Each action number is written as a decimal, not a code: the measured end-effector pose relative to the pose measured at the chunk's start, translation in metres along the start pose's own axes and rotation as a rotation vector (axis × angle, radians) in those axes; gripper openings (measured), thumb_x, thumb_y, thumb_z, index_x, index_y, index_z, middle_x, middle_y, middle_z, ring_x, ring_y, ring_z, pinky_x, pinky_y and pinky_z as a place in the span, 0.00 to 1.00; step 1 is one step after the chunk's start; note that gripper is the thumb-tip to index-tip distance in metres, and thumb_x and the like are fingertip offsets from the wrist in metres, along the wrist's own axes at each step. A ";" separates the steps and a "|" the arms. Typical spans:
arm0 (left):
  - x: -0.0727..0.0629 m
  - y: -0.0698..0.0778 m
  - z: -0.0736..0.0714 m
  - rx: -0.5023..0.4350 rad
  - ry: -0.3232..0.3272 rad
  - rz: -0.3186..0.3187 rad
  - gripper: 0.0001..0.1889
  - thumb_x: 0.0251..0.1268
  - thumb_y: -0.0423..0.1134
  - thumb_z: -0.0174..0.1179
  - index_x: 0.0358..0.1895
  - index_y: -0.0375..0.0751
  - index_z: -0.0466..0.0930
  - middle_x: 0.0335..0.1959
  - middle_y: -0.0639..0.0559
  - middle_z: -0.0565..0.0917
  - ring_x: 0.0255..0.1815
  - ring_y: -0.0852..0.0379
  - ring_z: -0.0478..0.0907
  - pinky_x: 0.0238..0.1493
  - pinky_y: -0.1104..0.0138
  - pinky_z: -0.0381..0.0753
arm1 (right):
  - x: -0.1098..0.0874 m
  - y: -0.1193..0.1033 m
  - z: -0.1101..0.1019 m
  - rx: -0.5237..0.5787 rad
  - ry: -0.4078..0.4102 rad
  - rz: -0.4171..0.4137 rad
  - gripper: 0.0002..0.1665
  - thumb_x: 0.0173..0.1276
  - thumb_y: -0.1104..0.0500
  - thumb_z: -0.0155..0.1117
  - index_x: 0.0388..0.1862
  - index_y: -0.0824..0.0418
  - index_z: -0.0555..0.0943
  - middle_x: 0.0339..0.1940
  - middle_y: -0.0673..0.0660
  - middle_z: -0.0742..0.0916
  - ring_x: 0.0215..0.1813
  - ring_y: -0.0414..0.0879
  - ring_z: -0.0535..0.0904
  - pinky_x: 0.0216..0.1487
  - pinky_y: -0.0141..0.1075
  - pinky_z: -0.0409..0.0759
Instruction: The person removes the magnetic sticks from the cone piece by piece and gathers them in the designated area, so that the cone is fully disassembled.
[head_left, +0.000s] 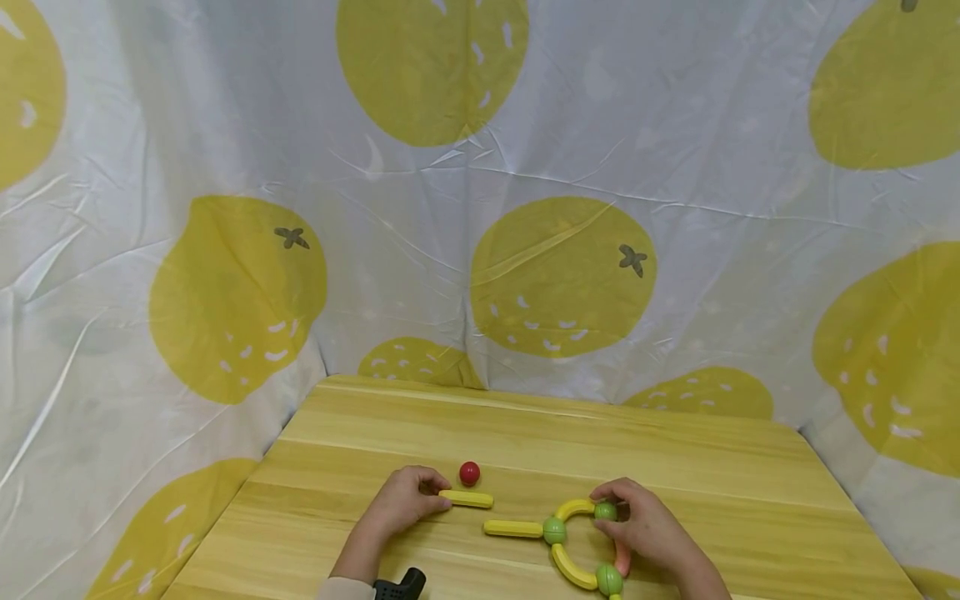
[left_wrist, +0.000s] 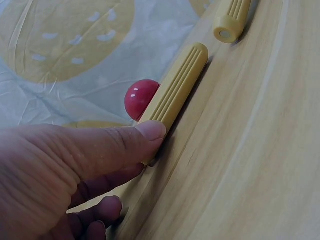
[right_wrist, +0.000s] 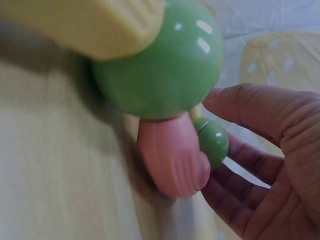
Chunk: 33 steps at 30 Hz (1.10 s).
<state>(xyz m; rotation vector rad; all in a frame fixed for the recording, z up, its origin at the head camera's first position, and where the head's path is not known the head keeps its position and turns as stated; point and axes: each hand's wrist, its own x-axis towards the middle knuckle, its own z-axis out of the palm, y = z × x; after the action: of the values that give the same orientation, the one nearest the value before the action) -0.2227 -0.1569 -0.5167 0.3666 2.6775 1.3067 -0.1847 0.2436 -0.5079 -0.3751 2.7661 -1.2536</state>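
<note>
My left hand pinches the left end of a straight yellow stick between thumb and fingers. In the left wrist view, the thumb lies on the stick's ribbed side. Just beyond it sits a red ball. On the right, my right hand grips the far green ball of a ring. This ring joins curved yellow pieces, a curved pink piece and green balls, one on the left and one near me. The right hand partly hides the pink piece.
Another straight yellow stick points left from the ring's left ball. A yellow end shows below the near ball at the frame's bottom edge. The wooden table meets a lemon-print curtain at the back. A black device is on the left wrist.
</note>
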 end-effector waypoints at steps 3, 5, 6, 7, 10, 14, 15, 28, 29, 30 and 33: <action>0.000 0.000 0.000 -0.004 -0.001 0.001 0.10 0.58 0.40 0.75 0.41 0.44 0.88 0.40 0.50 0.85 0.40 0.57 0.77 0.43 0.62 0.76 | -0.001 -0.007 0.001 -0.023 0.007 -0.006 0.18 0.62 0.51 0.77 0.50 0.48 0.84 0.48 0.46 0.85 0.46 0.39 0.83 0.56 0.30 0.78; 0.000 0.000 0.001 -0.015 -0.003 -0.003 0.11 0.58 0.40 0.75 0.42 0.43 0.88 0.40 0.51 0.85 0.40 0.57 0.77 0.43 0.63 0.77 | -0.001 -0.010 0.002 0.028 -0.025 -0.001 0.18 0.64 0.52 0.76 0.51 0.51 0.84 0.50 0.50 0.84 0.34 0.41 0.85 0.47 0.33 0.84; 0.000 0.000 0.001 -0.018 -0.002 -0.006 0.12 0.58 0.41 0.75 0.43 0.43 0.87 0.40 0.51 0.85 0.41 0.57 0.77 0.43 0.63 0.77 | -0.001 -0.012 0.002 0.057 -0.044 0.003 0.18 0.64 0.53 0.76 0.52 0.52 0.83 0.52 0.53 0.83 0.28 0.42 0.85 0.41 0.34 0.85; 0.000 -0.001 0.001 -0.022 -0.002 -0.009 0.12 0.58 0.41 0.75 0.44 0.43 0.87 0.40 0.51 0.85 0.41 0.57 0.77 0.44 0.64 0.77 | -0.002 -0.013 0.003 0.089 -0.063 0.007 0.19 0.65 0.53 0.75 0.53 0.53 0.83 0.53 0.55 0.83 0.21 0.43 0.83 0.33 0.36 0.86; 0.000 -0.001 0.001 -0.035 0.000 -0.019 0.14 0.58 0.41 0.76 0.45 0.43 0.87 0.40 0.51 0.84 0.41 0.57 0.77 0.44 0.64 0.77 | -0.002 -0.017 0.003 0.167 -0.145 0.006 0.20 0.67 0.55 0.73 0.56 0.56 0.81 0.58 0.61 0.80 0.12 0.44 0.77 0.15 0.42 0.80; 0.001 -0.001 0.001 -0.035 0.002 -0.016 0.12 0.58 0.41 0.76 0.43 0.44 0.87 0.38 0.52 0.84 0.40 0.56 0.76 0.42 0.65 0.76 | -0.003 -0.021 0.005 0.021 -0.192 -0.093 0.20 0.67 0.48 0.73 0.56 0.46 0.82 0.61 0.53 0.81 0.43 0.41 0.83 0.42 0.36 0.85; 0.001 -0.001 0.001 -0.031 0.003 -0.014 0.12 0.58 0.41 0.75 0.42 0.44 0.87 0.37 0.53 0.84 0.39 0.56 0.76 0.41 0.65 0.75 | -0.003 -0.023 0.006 -0.023 -0.194 -0.120 0.20 0.66 0.47 0.73 0.56 0.44 0.82 0.62 0.51 0.81 0.52 0.43 0.81 0.51 0.35 0.83; 0.000 0.002 0.001 -0.009 0.026 -0.018 0.12 0.57 0.41 0.76 0.40 0.43 0.85 0.34 0.54 0.82 0.38 0.57 0.75 0.41 0.65 0.74 | -0.003 -0.032 0.023 -0.198 -0.157 -0.328 0.23 0.70 0.43 0.68 0.60 0.49 0.82 0.65 0.58 0.83 0.68 0.61 0.75 0.69 0.75 0.58; 0.000 0.002 0.001 -0.008 0.025 -0.024 0.12 0.57 0.41 0.76 0.40 0.43 0.85 0.35 0.54 0.83 0.38 0.58 0.76 0.41 0.65 0.75 | -0.002 -0.032 0.026 -0.208 -0.133 -0.340 0.23 0.70 0.43 0.68 0.60 0.51 0.83 0.64 0.58 0.84 0.67 0.60 0.76 0.67 0.78 0.55; 0.000 0.002 0.001 -0.007 0.024 -0.029 0.13 0.56 0.42 0.77 0.41 0.43 0.85 0.36 0.54 0.83 0.38 0.58 0.76 0.42 0.64 0.75 | -0.001 -0.031 0.030 -0.221 -0.105 -0.349 0.23 0.70 0.44 0.68 0.59 0.52 0.83 0.63 0.57 0.84 0.66 0.60 0.77 0.66 0.79 0.55; 0.000 0.003 0.000 -0.016 0.020 -0.043 0.16 0.55 0.44 0.77 0.43 0.43 0.85 0.39 0.52 0.84 0.40 0.57 0.77 0.43 0.63 0.76 | 0.001 -0.031 0.039 -0.244 -0.014 -0.351 0.21 0.70 0.44 0.69 0.56 0.52 0.85 0.58 0.51 0.86 0.62 0.55 0.80 0.65 0.78 0.56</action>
<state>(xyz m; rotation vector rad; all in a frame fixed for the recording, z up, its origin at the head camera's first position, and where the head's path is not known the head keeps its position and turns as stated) -0.2223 -0.1552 -0.5140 0.2931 2.6740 1.3263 -0.1726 0.1948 -0.5105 -0.9182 2.9364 -0.9571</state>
